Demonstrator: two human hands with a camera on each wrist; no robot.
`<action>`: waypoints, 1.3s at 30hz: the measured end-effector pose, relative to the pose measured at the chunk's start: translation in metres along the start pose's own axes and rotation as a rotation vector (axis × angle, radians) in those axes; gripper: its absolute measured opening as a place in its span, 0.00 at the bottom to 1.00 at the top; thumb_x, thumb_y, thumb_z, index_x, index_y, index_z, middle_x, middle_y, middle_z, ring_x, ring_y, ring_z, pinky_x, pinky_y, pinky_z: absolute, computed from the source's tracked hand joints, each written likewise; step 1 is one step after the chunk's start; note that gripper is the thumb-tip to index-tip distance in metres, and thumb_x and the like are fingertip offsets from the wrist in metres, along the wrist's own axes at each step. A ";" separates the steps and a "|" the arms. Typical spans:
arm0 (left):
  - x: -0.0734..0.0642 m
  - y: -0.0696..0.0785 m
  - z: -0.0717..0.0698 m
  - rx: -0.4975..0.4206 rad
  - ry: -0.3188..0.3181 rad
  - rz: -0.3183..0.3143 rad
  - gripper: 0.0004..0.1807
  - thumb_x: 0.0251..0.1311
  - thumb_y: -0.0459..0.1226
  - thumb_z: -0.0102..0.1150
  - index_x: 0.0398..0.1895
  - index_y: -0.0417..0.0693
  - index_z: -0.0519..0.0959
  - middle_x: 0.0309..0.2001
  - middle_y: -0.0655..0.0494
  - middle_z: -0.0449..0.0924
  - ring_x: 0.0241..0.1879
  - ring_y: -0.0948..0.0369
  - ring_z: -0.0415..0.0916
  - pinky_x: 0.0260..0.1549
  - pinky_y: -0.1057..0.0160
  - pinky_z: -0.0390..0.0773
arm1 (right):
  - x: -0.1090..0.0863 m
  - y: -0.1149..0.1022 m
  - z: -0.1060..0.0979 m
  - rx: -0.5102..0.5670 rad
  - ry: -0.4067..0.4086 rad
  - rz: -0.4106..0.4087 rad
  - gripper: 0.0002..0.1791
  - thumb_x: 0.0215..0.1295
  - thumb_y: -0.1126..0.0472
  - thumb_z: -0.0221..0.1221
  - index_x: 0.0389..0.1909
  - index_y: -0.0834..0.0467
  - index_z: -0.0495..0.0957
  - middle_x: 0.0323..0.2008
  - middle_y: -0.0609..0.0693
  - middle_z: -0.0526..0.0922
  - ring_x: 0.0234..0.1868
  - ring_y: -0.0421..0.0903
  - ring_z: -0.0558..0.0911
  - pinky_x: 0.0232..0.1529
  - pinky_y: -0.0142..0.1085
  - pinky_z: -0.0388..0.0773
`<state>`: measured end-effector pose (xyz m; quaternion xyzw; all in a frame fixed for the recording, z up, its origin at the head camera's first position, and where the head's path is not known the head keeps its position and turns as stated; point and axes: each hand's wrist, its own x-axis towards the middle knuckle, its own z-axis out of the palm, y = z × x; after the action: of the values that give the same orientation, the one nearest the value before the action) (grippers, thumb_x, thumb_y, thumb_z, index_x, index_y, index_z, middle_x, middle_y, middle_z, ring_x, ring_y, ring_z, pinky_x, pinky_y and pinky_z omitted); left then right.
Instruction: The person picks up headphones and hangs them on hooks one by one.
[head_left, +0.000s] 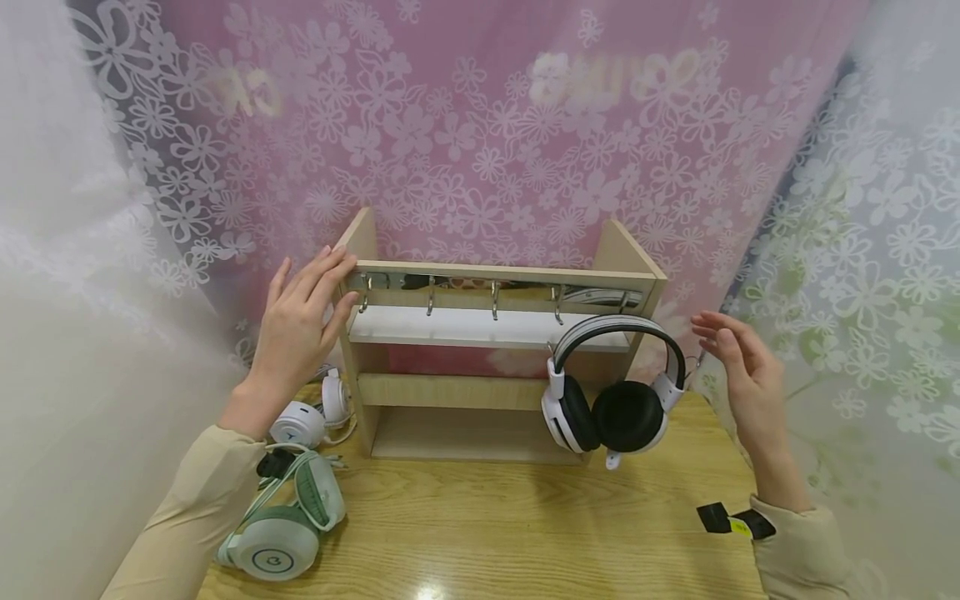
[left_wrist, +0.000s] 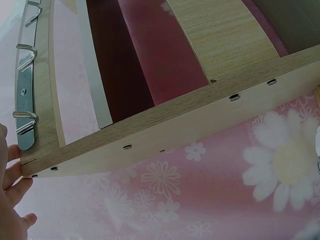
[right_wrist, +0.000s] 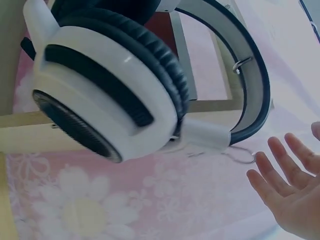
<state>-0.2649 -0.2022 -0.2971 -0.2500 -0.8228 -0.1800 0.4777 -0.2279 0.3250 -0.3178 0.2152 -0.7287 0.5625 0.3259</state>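
White headphones (head_left: 628, 417) hang at the right of the shelf (head_left: 465, 392), partly hiding their hook (head_left: 623, 302). The left hand (head_left: 298, 321), fingers straight, touches the shelf's left end; past its right, the right hand's (head_left: 752, 387) fingers are relaxed.

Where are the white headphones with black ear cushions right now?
In the head view, the white headphones with black ear cushions hang at the right end of the pale wooden rack, just left of the right hand.
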 end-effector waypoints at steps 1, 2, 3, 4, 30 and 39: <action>0.000 0.000 0.000 0.000 0.000 0.001 0.25 0.69 0.37 0.61 0.69 0.44 0.74 0.69 0.46 0.73 0.71 0.49 0.66 0.76 0.40 0.48 | 0.001 -0.002 0.001 -0.050 0.002 -0.011 0.19 0.80 0.68 0.46 0.64 0.72 0.73 0.56 0.47 0.83 0.57 0.41 0.80 0.58 0.23 0.74; 0.000 0.000 0.000 0.000 0.001 0.002 0.25 0.69 0.37 0.61 0.69 0.44 0.74 0.69 0.46 0.73 0.71 0.49 0.66 0.75 0.40 0.48 | 0.001 -0.004 0.002 -0.099 0.002 -0.024 0.18 0.79 0.69 0.46 0.64 0.71 0.73 0.56 0.47 0.83 0.58 0.41 0.80 0.58 0.23 0.74; 0.000 0.000 0.000 0.001 0.000 0.003 0.25 0.69 0.37 0.61 0.69 0.44 0.74 0.69 0.46 0.73 0.71 0.49 0.66 0.75 0.40 0.48 | 0.002 -0.007 0.003 -0.153 0.004 -0.039 0.18 0.79 0.69 0.47 0.64 0.70 0.74 0.56 0.45 0.83 0.58 0.39 0.79 0.59 0.22 0.73; 0.000 0.000 0.000 0.002 0.000 0.003 0.26 0.69 0.37 0.61 0.69 0.44 0.74 0.69 0.46 0.73 0.71 0.49 0.66 0.75 0.40 0.48 | 0.002 -0.010 0.005 -0.208 0.006 -0.057 0.18 0.79 0.69 0.47 0.63 0.69 0.74 0.57 0.45 0.82 0.59 0.37 0.79 0.59 0.21 0.72; 0.000 0.000 0.001 -0.003 0.002 0.001 0.26 0.69 0.37 0.62 0.69 0.44 0.74 0.69 0.47 0.73 0.71 0.48 0.67 0.75 0.40 0.48 | 0.028 -0.038 0.034 -0.728 -0.119 -0.382 0.28 0.76 0.48 0.56 0.71 0.56 0.71 0.69 0.57 0.74 0.73 0.55 0.68 0.70 0.54 0.67; 0.000 0.000 0.001 -0.006 0.008 0.002 0.26 0.68 0.36 0.62 0.68 0.44 0.74 0.69 0.46 0.73 0.71 0.48 0.67 0.75 0.40 0.48 | 0.037 -0.035 0.045 -0.823 -0.306 -0.369 0.35 0.78 0.45 0.50 0.78 0.58 0.59 0.76 0.59 0.63 0.79 0.55 0.57 0.79 0.51 0.46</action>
<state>-0.2651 -0.2016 -0.2973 -0.2515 -0.8201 -0.1830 0.4804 -0.2400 0.2745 -0.2738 0.2746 -0.8801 0.1218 0.3676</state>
